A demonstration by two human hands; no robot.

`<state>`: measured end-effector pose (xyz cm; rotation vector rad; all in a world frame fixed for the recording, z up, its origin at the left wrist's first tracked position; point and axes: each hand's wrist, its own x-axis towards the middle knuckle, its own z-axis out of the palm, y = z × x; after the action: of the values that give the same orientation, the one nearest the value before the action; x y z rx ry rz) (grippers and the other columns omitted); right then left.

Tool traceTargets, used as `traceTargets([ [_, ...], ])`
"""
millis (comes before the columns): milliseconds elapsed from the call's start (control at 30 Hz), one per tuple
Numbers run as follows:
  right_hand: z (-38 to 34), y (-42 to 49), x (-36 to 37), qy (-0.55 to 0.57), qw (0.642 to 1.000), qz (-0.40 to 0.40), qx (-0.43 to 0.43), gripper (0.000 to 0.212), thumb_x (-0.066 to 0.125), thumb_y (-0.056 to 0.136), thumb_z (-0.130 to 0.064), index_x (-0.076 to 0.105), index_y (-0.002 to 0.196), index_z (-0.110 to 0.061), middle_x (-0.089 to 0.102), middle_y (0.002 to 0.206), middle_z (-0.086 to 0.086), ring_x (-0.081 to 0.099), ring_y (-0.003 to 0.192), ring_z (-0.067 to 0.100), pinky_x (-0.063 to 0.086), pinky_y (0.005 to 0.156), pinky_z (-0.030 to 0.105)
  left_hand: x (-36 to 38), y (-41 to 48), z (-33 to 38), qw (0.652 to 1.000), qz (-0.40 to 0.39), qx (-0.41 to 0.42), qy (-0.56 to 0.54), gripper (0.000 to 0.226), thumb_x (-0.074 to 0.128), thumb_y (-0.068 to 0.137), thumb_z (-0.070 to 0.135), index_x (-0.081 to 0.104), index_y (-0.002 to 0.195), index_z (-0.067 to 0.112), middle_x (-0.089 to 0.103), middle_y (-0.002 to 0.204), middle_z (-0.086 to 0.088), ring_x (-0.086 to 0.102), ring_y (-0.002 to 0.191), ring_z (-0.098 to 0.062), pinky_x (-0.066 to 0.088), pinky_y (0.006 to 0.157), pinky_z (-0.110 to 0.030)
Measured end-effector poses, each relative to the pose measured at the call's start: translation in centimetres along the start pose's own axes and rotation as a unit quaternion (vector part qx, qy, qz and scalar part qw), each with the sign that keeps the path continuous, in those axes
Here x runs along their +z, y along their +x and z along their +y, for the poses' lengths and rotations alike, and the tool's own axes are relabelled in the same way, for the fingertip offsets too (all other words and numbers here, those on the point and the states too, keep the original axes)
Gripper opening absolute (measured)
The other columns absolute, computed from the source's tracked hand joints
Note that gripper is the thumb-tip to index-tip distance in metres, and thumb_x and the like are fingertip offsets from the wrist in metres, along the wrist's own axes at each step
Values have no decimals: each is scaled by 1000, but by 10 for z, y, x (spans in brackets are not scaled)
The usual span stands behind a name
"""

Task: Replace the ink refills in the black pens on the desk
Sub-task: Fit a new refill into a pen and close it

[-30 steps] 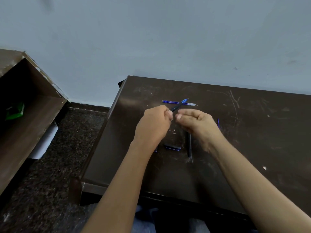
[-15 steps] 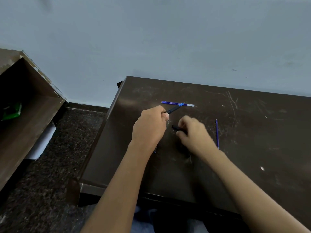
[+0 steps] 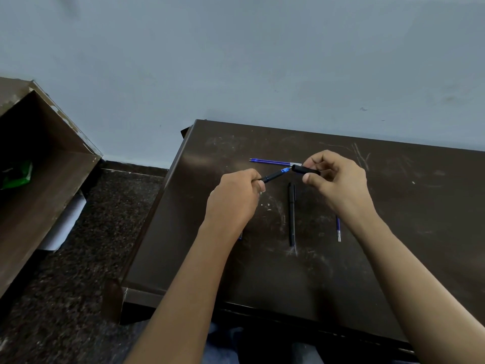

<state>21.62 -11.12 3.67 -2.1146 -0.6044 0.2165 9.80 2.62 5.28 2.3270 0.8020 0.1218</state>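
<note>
My left hand [image 3: 235, 197] grips a black pen barrel [image 3: 273, 176] whose blue refill tip points up and to the right. My right hand [image 3: 338, 183] pinches a black pen cap [image 3: 305, 169], its open end right at that blue tip. A second black pen [image 3: 291, 214] lies upright-on between my hands on the dark desk [image 3: 393, 232]. A blue refill [image 3: 273, 162] lies flat behind the hands. Another blue refill [image 3: 338, 228] shows beside my right wrist. A bit of blue [image 3: 240, 237] peeks out beside my left wrist.
The desk top is scratched and dusty, its left edge [image 3: 157, 211] dropping to a speckled dark floor. A brown open cabinet [image 3: 39, 174] stands at the left with something green [image 3: 18, 174] inside. A pale blue wall runs behind the desk.
My right hand went down to the desk, picked up the black cap and has lifted it to the pen's blue tip. The left hand has kept hold of the barrel.
</note>
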Motion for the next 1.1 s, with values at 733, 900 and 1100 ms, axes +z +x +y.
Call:
traceTargets([
  [733,-13,-12,23,-51,989,-135,-45,17,69,80,-7,72,90,-21,72,86,-4,62,78,5,51,77,21,-6,-1,3,991,-93,-39,90,22,56,93,25,68,110,16,64,94,-4,55,79,-13,43,69,-25],
  [900,-21,-15,33,87,995,-11,56,32,69,81,-8,59,108,-20,65,92,-5,68,74,14,58,72,28,3,-4,5,997,-41,-46,-56,15,55,93,23,68,93,14,67,79,3,60,68,-6,43,60,-16],
  [1100,-24,-27,49,233,939,-51,249,31,73,81,-25,61,100,-3,73,88,17,70,63,16,60,61,32,6,-4,9,994,-57,-77,-49,14,52,94,21,60,83,16,67,87,-5,63,70,-13,51,63,-25],
])
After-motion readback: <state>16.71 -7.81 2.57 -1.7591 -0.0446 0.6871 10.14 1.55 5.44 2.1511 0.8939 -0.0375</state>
